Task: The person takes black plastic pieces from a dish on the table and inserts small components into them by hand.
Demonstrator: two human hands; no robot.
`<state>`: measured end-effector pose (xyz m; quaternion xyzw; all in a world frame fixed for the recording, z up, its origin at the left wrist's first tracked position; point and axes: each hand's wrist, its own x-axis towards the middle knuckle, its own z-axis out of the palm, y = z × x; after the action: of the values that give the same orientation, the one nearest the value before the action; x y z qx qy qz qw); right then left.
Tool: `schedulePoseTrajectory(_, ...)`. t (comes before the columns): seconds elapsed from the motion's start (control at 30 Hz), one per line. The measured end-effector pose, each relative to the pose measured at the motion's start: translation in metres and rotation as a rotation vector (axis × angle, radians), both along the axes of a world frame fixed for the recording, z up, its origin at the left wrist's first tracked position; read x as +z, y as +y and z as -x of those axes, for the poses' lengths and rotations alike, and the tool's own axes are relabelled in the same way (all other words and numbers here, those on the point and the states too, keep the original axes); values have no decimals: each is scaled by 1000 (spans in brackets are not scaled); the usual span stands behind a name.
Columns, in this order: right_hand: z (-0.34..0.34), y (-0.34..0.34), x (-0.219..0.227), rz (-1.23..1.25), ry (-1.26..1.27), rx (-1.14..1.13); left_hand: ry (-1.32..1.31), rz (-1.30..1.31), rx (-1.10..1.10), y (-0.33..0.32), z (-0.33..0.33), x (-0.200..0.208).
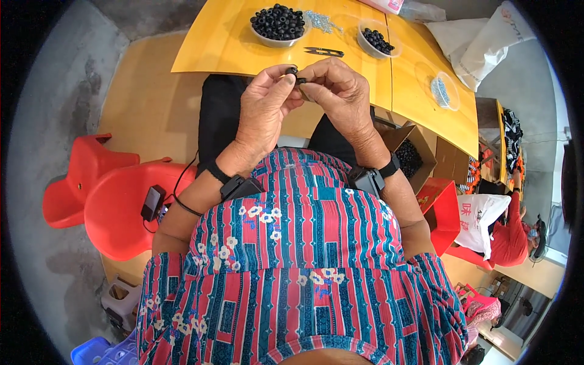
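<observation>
Above my lap, by the near edge of the yellow table, both hands meet at the fingertips. My left hand (263, 109) pinches a small black rounded piece (292, 71) between thumb and fingers. Right against it, my right hand (342, 91) closes on another small black piece (301, 80), mostly covered by the fingers. Just beyond lie black thread snips (324, 52). A clear bowl (275, 42) heaped with black beadlike pieces (278, 22) stands at the far left, with a pile of tiny silvery parts (322, 22) beside it.
On the yellow table (225, 36) are another clear bowl (372, 53) of black pieces and a clear tub (449, 100) of silvery parts. Below on the right sits a cardboard box (429, 152) of black pieces. Red chairs (115, 213) stand left; a person in red (510, 237) is at right.
</observation>
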<state>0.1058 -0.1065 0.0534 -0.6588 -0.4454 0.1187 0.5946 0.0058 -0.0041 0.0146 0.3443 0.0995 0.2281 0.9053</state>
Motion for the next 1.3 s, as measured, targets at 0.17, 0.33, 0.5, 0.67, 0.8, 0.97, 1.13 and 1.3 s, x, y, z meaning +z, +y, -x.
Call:
schedulePoseTrajectory(0.17, 4, 1, -6, -86, -23, -62, 10, 30, 12, -1, 0, 0)
schedulePoseTrajectory(0.33, 7, 1, 3, -24, -260, -136, 34, 45, 40, -3, 0, 2)
schedulePoseTrajectory(0.5, 7, 0, 4, 18, -452, -146, 44, -11, 100, -3, -1, 1)
schedulePoseTrajectory(0.67, 10, 3, -9, -79, 22, -113, 17, 19, 98, -2, -1, -2)
schedulePoseTrajectory(0.8, 9, 1, -14, -55, 125, -128, -10, 27, 88, -2, -1, -2)
schedulePoseTrajectory(0.97, 7, -1, -16, -71, 114, -91, -15, 3, 61, -1, 0, -4)
schedulePoseTrajectory(1.13, 7, -10, -2, -77, 229, -28, 0, -80, 49, 1, 2, -3)
schedulePoseTrajectory(1.3, 6, -11, 2, -47, 339, -55, 38, -207, 29, 2, 5, 0)
